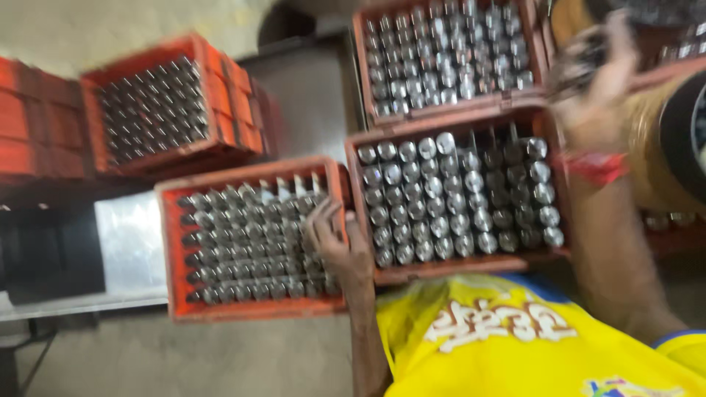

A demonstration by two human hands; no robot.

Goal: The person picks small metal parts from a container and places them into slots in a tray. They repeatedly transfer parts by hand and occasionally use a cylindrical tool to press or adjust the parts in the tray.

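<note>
Crates (254,309): four, orange. Left hand (334,242) open on bottle caps (250,235); right hand (596,81) grip unclear.

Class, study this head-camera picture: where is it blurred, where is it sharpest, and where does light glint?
Head view: strong motion blur smears the raised right hand and the orange plastic crate at far left; the left hand, resting on the nearer orange crate of metal-capped bottles, is softer but readable; the shiny round caps in the middle crate are sharpest and catch bright glints.

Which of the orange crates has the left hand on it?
The front-left orange crate, nearest the yellow shirt; the left hand rests on its right edge. The other crates go untouched.
</note>
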